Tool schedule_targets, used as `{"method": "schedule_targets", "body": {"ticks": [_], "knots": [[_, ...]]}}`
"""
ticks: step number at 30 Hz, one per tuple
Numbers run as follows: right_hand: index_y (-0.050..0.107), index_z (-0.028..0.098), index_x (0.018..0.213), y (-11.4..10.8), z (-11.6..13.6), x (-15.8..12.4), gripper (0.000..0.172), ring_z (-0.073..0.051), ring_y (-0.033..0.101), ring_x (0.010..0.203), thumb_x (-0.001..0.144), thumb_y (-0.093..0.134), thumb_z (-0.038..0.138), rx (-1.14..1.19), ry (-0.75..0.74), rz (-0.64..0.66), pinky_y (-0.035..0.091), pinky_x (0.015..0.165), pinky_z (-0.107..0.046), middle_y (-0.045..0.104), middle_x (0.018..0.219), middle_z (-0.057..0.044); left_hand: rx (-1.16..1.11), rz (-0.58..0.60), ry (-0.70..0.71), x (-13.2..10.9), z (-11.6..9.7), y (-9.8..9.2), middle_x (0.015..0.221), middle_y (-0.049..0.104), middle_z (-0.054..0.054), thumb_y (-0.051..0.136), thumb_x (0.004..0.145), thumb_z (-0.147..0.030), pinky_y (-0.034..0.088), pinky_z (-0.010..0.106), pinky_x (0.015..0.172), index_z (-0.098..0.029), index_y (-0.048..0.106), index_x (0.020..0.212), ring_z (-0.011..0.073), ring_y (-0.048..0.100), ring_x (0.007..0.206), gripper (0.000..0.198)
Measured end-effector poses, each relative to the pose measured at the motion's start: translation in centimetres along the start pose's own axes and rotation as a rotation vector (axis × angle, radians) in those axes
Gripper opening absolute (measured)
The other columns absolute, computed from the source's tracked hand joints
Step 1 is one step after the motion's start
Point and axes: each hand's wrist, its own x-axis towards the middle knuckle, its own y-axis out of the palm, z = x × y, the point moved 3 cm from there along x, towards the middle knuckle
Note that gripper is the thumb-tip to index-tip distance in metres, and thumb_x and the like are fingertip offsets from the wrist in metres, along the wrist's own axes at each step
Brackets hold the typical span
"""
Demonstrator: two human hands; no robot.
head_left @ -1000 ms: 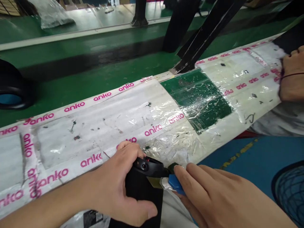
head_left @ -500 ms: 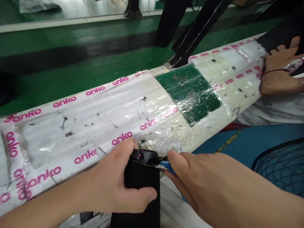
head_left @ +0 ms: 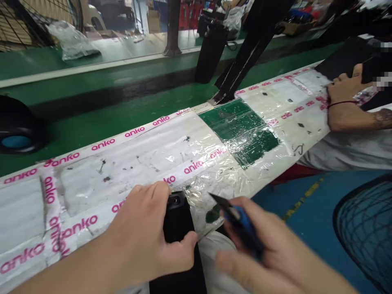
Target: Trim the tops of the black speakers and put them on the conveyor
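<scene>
My left hand [head_left: 147, 232] is wrapped round a black plastic part [head_left: 177, 228] at the near edge of the taped workbench [head_left: 128, 163]; the part's upper end has a small hole. Just right of it, my right hand [head_left: 269, 253] is closed on a blue-handled cutter [head_left: 237, 218] whose dark blade points up and left, a little apart from the black part. The right hand is blurred by motion.
The bench is covered with white sheet, clear film and pink "anko" tape, with a green patch [head_left: 239, 130]. Another person's hand [head_left: 343, 102] rests on the bench at far right. A green conveyor [head_left: 107, 106] runs behind. A fan grille [head_left: 367, 232] lies low right.
My right hand has pulled the cutter back from the top of the black part, toward the right and down. My left hand keeps its grip. The camera has tilted up slightly.
</scene>
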Motion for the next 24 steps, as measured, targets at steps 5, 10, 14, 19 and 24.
{"method": "schedule_targets", "body": {"ticks": [5,10,14,19,24], "knots": [[0.066,0.027,0.095,6.0,-3.0,-0.7,0.058,-0.015,0.051,0.064,0.049,0.1,0.034,0.598,0.469,-0.052,0.044,0.057,-0.027,0.058,0.072,0.006,-0.136,0.182,-0.006,-0.2,0.7,-2.0,0.096,0.065,0.007,0.072,0.068,-0.04,0.051,0.044,0.072,-0.023,0.057,0.091,0.0334,0.06,0.091,0.032],[0.063,0.024,0.102,4.3,-5.2,-1.2,0.06,-0.013,0.046,0.065,0.061,0.099,0.049,0.714,0.451,-0.23,0.043,0.061,-0.026,0.055,0.072,0.007,-0.367,0.224,0.129,0.4,2.9,-1.8,0.129,0.063,0.005,0.088,0.071,-0.05,0.056,0.041,0.09,-0.032,0.059,0.126,0.032,0.062,0.113,0.066],[0.062,0.023,0.101,3.3,-6.2,-1.4,0.057,-0.011,0.04,0.061,0.066,0.096,0.052,0.733,0.41,-0.222,0.038,0.055,-0.024,0.051,0.071,0.007,-0.496,0.232,-0.035,1.0,3.7,-0.3,0.128,0.066,0.007,0.093,0.062,-0.06,0.058,0.038,0.078,-0.032,0.053,0.135,0.033,0.068,0.105,0.087],[0.061,0.023,0.101,3.5,-6.9,-1.3,0.055,-0.008,0.041,0.058,0.07,0.094,0.054,0.751,0.393,-0.211,0.035,0.054,-0.023,0.051,0.072,0.007,-0.623,0.182,0.063,1.2,3.1,1.5,0.13,0.062,0.01,0.09,0.068,-0.064,0.056,0.043,0.088,-0.026,0.059,0.12,0.0338,0.063,0.111,0.072],[0.062,0.026,0.105,5.6,-6.0,-2.4,0.05,-0.007,0.042,0.052,0.078,0.086,0.061,0.767,0.378,-0.129,0.037,0.053,-0.023,0.053,0.072,0.007,-0.774,0.116,0.224,1.1,2.9,2.1,0.103,0.06,0.004,0.077,0.083,-0.053,0.051,0.034,0.075,-0.023,0.054,0.108,0.0232,0.058,0.09,0.045]]}}
